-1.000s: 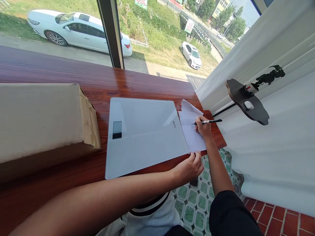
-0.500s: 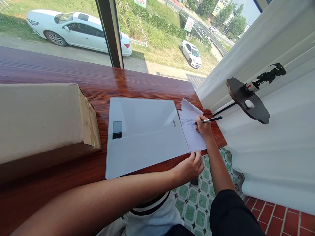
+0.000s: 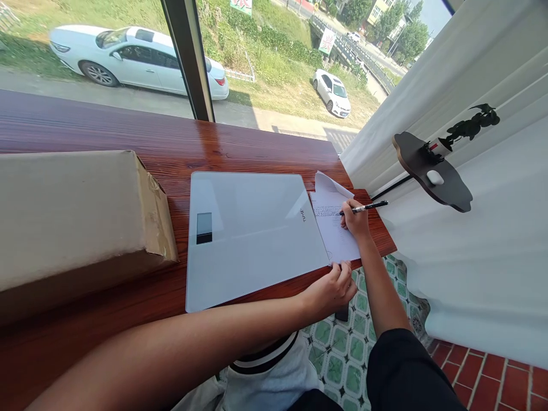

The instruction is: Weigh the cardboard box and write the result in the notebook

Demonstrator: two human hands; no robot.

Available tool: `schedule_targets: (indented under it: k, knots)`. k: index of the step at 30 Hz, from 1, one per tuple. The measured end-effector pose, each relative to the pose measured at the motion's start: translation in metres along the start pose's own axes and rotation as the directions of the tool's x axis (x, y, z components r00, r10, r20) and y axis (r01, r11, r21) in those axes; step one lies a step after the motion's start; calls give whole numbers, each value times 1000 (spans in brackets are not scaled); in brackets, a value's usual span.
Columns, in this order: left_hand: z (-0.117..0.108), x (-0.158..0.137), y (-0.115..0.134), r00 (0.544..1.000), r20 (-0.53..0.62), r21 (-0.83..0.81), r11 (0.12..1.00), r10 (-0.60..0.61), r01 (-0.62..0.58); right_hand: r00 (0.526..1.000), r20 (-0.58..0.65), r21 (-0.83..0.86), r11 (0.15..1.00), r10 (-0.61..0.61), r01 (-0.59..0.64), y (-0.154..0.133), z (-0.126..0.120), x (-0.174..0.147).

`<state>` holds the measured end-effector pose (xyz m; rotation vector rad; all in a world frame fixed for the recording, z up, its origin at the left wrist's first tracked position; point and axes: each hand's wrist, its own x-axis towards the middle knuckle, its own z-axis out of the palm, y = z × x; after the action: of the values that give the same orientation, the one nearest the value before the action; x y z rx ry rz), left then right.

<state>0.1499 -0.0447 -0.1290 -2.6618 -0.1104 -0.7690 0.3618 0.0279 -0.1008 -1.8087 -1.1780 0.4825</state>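
Head camera: right hand (image 3: 354, 221) grip closed round pen (image 3: 367, 207), tip at paper (image 3: 336, 242) on worktop (image 3: 274, 153) beside flat panel (image 3: 252, 240), left hand (image 3: 334, 288) at paper's near edge, pinch unclear, probably steadying it

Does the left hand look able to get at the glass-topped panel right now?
Probably yes: the left hand is beside the panel's corner, with nothing visible between them; the right hand, holding the pen, isn't in the way.
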Motion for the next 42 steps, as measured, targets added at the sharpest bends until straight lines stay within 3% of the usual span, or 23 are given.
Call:
schedule_targets:
  k: [4,8,11,15,19,22,33,42]
  knots:
    - [2,0,1,1000,7,14,1000,16,-16,960,-251,15,991,-126,134,1,-1,1]
    - [2,-1,1,1000,16,6,1000,25,-25,883,-386,-187,960,-267,209,3,-3,5]
    - [0,-2,-2,1000,12,-10,1000,26,-26,862,-349,-303,915,-367,267,4,-4,6]
    - [-3,-3,-5,999,25,-14,999,41,-41,832,-186,-321,832,-523,452,4,-4,6]
    - [-2,-4,-5,997,48,9,998,54,-55,820,-59,-322,788,-570,525,7,-2,9]
    - [-1,-6,-4,996,65,17,998,66,-68,800,-33,-295,771,-598,564,11,0,11]
    - [-2,-10,-11,986,119,-14,993,121,-120,860,89,-290,813,-502,505,17,6,11]
    - [-3,-14,-12,977,114,3,983,180,-181,945,-32,-256,917,-325,306,27,7,15]
